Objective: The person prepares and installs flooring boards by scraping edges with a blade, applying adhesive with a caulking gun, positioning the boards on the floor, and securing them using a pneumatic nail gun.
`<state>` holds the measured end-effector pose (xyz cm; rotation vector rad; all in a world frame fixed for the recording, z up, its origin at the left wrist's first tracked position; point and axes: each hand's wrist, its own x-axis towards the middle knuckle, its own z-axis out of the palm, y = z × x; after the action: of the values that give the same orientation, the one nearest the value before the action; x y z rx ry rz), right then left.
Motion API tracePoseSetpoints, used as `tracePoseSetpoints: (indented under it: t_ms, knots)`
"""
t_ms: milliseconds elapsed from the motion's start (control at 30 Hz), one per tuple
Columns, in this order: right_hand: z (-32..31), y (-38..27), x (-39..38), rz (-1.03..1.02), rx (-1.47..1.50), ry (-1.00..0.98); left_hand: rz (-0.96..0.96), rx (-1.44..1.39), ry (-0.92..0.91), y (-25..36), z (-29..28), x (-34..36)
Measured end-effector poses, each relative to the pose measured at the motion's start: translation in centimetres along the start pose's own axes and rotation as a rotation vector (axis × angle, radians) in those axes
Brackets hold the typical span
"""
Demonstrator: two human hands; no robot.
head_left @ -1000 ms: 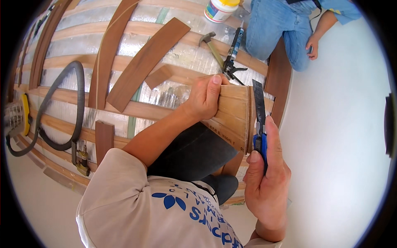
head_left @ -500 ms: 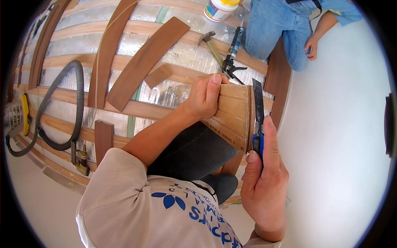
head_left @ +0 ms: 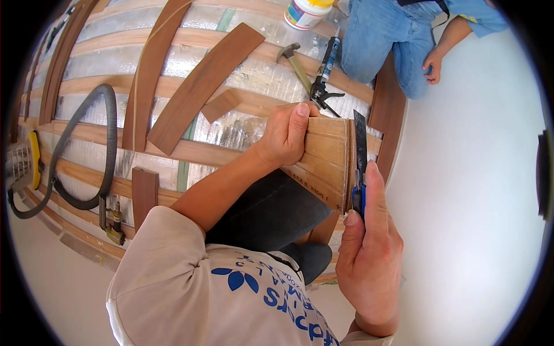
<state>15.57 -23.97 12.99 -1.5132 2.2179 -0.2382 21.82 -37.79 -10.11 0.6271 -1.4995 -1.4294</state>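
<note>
My right hand (head_left: 372,254) pinches a blue-handled knife (head_left: 360,167) just right of a wooden board (head_left: 324,153), its dark blade (head_left: 360,138) pointing away from me, lengthwise along the board's end. My left hand (head_left: 284,135) clasps the board's far corner. Beyond the board lie a hammer (head_left: 300,70) and caulking gun (head_left: 328,62).

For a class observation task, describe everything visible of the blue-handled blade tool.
The blade tool has a long, dark, metallic-looking blade and a blue and black handle, partly hidden in the gripping right hand. The blade runs alongside a wooden board, tip toward the picture's top; contact is unclear.
</note>
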Motion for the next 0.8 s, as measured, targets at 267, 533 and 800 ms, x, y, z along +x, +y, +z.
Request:
tracePoseSetpoints:
  t_ms: [267,533,800]
  knots:
    - [-0.1,-1.2,0.3,0.203,-0.064,-0.090,-0.022,0.000,0.010,0.0,0.1,-0.1]
    - [-0.7,-1.5,0.6,0.316,0.006,-0.127,-0.015,0.019,0.003,0.1,0.3,-0.1]
    - [-1.1,-1.2,0.7,0.263,-0.042,-0.165,-0.002,0.004,0.002,0.1,0.3,-0.1]
